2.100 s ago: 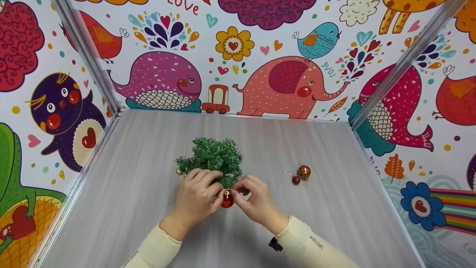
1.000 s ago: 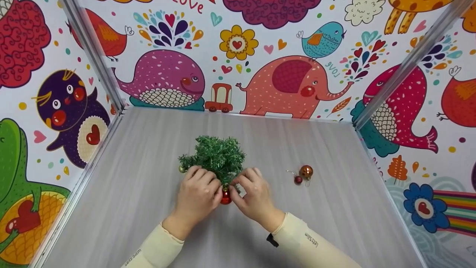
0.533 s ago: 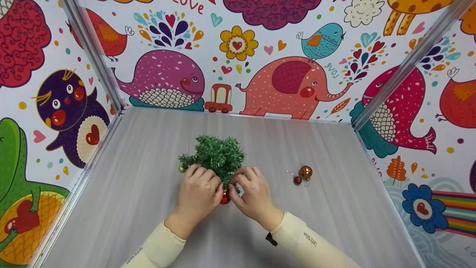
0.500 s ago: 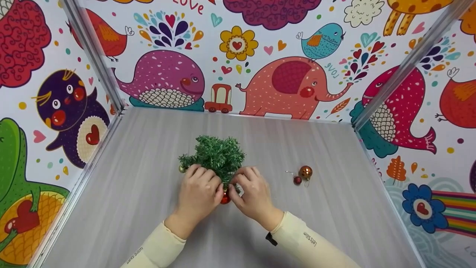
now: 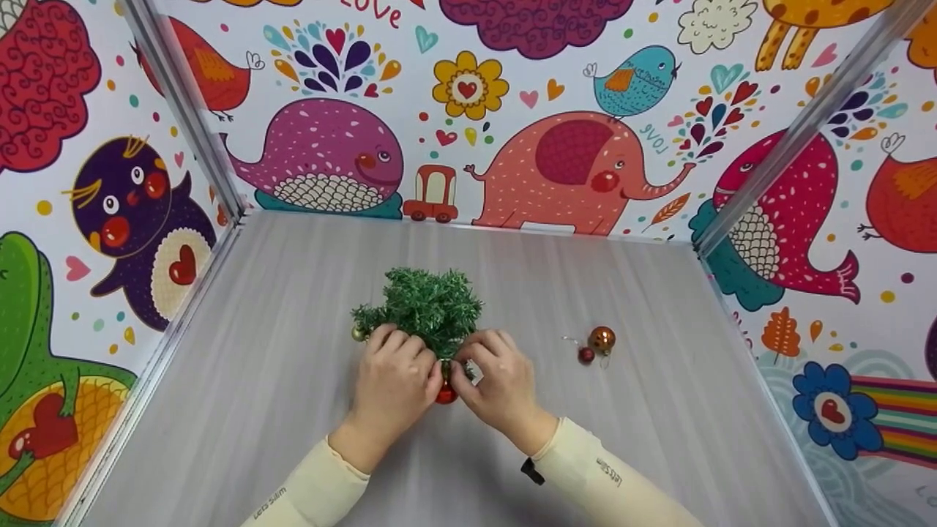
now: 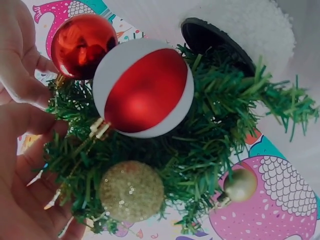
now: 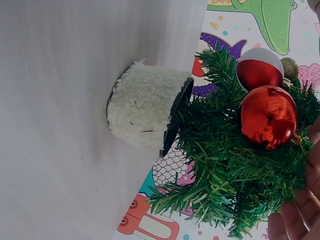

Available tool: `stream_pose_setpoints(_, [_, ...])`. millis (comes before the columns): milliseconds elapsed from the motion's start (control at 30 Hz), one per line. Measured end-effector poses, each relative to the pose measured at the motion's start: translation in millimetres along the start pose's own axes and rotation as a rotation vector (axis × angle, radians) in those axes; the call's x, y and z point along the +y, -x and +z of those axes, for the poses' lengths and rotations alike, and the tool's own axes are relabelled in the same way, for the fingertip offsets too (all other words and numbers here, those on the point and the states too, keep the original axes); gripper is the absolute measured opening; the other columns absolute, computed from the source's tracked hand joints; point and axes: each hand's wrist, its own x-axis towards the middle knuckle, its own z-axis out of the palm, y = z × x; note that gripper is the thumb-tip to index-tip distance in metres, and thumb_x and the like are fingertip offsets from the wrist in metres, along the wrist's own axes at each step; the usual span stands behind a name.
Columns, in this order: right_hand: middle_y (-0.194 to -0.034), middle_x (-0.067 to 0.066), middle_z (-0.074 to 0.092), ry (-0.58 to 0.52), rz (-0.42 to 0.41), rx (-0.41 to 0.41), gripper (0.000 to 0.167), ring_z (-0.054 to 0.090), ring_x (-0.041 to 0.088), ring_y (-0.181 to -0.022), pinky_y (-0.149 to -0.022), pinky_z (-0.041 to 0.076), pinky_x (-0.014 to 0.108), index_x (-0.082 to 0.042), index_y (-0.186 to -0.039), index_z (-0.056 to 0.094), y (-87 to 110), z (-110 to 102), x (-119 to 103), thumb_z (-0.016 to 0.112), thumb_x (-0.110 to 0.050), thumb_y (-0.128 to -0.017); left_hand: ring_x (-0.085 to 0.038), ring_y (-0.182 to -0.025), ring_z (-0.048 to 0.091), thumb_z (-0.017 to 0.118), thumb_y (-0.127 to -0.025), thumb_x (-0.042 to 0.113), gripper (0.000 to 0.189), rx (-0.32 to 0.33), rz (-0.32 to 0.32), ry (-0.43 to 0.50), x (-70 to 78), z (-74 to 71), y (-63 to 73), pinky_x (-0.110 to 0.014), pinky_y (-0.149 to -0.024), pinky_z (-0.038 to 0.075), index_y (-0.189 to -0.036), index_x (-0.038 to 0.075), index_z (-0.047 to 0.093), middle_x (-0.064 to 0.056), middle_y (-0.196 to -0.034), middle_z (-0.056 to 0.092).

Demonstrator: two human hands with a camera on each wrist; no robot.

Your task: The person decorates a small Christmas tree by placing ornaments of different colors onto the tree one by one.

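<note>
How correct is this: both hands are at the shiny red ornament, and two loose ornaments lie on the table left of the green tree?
One thing is wrong: in the head view, the orange ornament and dark red ornament lie on the table to the right of the green tree, not left. The left hand and right hand are indeed at the shiny red ornament.
</note>
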Motion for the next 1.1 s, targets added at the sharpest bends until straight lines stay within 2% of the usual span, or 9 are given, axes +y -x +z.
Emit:
stream_pose_setpoints(133, [-0.097, -0.004, 0.063, 0.025, -0.036, 0.003, 0.006, 0.059, 0.016, -0.086, -0.061, 0.054, 0.032, -0.020, -0.080, 0.067, -0.5, 0.0, 0.2, 0.072, -0.018, -0.082, -0.030, -0.075, 0.060, 0.077, -0.075, 0.016, 0.016, -0.029, 0.006, -0.042, 1.1, -1.1, 0.2, -0.048, -0.093, 0.046, -0.064, 0.008, 0.068, -0.005, -0.071, 0.063])
stream_pose_setpoints(367, [-0.106, 0.000, 0.064, 0.052, -0.097, -0.007, 0.007, 0.061, 0.023, -0.096, -0.074, 0.056, 0.040, -0.020, -0.078, 0.069, 0.5, -2.0, 1.3, 0.074, -0.020, -0.082, -0.031, -0.077, 0.059, 0.075, -0.078, 0.016, 0.017, -0.072, 0.038, -0.103, 3.2, -3.0, 1.1, -0.048, -0.096, 0.044, -0.065, 0.008, 0.068, -0.006, -0.072, 0.062])
stream_pose_setpoints(600, [-0.108, 0.000, 0.065, 0.041, -0.119, -0.013, 0.006, 0.061, 0.023, -0.100, -0.079, 0.055, 0.040, -0.018, -0.078, 0.070, 0.7, -1.5, 3.6, 0.072, -0.019, -0.084, -0.030, -0.077, 0.059, 0.076, -0.078, 0.017, 0.018, -0.076, 0.050, -0.112, 3.5, -2.7, 1.3, -0.048, -0.096, 0.045, -0.064, 0.008, 0.068, -0.007, -0.073, 0.062])
stream_pose_setpoints(867, [-0.106, 0.001, 0.065, 0.015, -0.085, 0.012, 0.003, 0.061, 0.025, -0.099, -0.073, 0.056, 0.040, -0.018, -0.081, 0.068, 1.0, 0.0, 4.7, 0.070, -0.017, -0.084, -0.031, -0.076, 0.059, 0.074, -0.078, 0.015, 0.015, -0.060, 0.044, -0.083, 3.1, -1.4, 1.5, -0.048, -0.095, 0.046, -0.067, 0.008, 0.068, -0.007, -0.072, 0.062])
stream_pose_setpoints(1100, [-0.100, -0.004, 0.066, -0.016, -0.018, 0.035, 0.005, 0.061, 0.016, -0.094, -0.060, 0.055, 0.032, -0.019, -0.082, 0.067, 2.8, 1.8, 2.6, 0.070, -0.015, -0.083, -0.031, -0.076, 0.059, 0.073, -0.080, 0.016, 0.012, -0.051, 0.036, -0.073, 2.0, -0.4, 2.2, -0.048, -0.094, 0.046, -0.072, 0.007, 0.069, -0.007, -0.074, 0.064])
